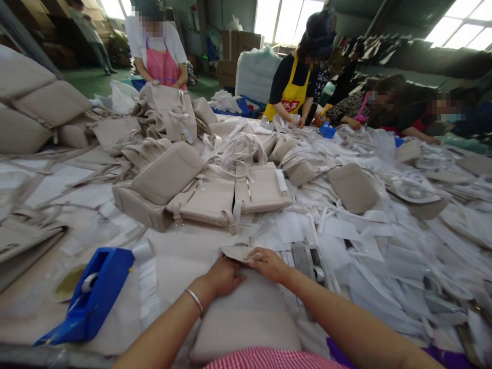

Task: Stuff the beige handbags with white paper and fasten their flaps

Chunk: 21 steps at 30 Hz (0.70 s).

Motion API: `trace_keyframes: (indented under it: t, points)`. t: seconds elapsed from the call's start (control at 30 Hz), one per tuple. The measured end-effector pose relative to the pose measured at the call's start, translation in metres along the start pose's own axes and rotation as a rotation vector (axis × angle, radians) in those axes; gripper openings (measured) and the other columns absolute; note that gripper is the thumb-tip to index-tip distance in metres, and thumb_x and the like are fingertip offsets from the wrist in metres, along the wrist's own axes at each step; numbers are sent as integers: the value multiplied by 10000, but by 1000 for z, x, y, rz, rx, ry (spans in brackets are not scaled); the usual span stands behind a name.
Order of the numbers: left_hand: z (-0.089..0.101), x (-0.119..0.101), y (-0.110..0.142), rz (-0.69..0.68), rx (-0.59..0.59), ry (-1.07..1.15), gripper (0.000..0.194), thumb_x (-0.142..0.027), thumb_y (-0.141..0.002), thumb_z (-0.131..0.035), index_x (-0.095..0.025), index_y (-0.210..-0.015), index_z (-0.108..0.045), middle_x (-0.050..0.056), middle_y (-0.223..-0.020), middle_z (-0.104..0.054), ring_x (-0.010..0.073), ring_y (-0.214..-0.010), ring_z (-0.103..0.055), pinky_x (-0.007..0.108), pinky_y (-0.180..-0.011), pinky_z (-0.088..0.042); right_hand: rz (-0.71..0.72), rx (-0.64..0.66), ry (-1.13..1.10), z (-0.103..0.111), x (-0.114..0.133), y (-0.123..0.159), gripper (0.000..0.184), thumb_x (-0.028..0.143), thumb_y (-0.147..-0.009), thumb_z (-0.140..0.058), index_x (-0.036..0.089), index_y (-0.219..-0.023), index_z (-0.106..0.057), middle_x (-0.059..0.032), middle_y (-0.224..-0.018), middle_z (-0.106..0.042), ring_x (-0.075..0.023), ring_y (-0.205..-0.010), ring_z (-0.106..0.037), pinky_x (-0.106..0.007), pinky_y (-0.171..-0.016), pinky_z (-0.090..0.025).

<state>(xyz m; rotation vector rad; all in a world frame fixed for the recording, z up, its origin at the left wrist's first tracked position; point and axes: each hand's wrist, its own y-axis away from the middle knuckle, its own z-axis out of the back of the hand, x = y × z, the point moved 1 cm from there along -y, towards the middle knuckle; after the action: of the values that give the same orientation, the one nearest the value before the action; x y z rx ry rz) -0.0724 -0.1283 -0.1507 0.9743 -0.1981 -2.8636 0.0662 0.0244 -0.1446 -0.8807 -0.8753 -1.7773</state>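
Observation:
A beige bag (246,318) lies in front of me at the table's near edge, its top end pointing away. My right hand (268,264) pinches the raised flap (239,252) at that top end between thumb and fingers. On the left side of the same end, my left hand (223,278) grips the bag; its thumb rests on the bag and its fingertips are hidden under the flap. A grey metal tape dispenser (305,259) stands just beyond my right forearm.
To the left lies a blue tape dispenser (96,294) beside a tape roll (69,283). Beige bags (203,197) are piled ahead. White paper scraps (369,251) cover the right side. Across the table, people in a pink apron (163,64) and a yellow apron (294,89) handle bags.

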Motion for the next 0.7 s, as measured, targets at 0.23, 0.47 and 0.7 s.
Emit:
trace_keyframes:
  t: [0.23, 0.47, 0.7]
  points:
    - [7, 10, 40, 321, -262, 106, 455, -226, -778, -573, -171, -1229, -578, 111, -1321, -587, 256, -1258, -496, 420, -1130, -345, -177, 53, -38, -11, -5, 9, 241, 349, -850, -553, 188, -963, -692, -28, -863, -700, -177, -787, -614, -268, -719, -461]
    - [-3, 12, 71, 880, -149, 442, 639, -416, -710, -656, -66, -1226, -517, 202, -1175, -651, 305, -1047, -634, 405, -928, -474, -257, 71, 110, -24, 18, 2, 224, 286, -889, -500, 156, -917, -680, -59, -865, -697, -178, -814, -614, -262, -728, -428]
    - [-9, 3, 71, 924, -141, 688, 495, -328, -613, -738, -104, -1037, -614, 162, -1031, -724, 283, -929, -679, 336, -766, -515, -290, 61, 145, -39, 29, 5, 264, 282, -858, -546, 137, -1068, -614, -82, -920, -691, -188, -842, -620, -269, -735, -430]
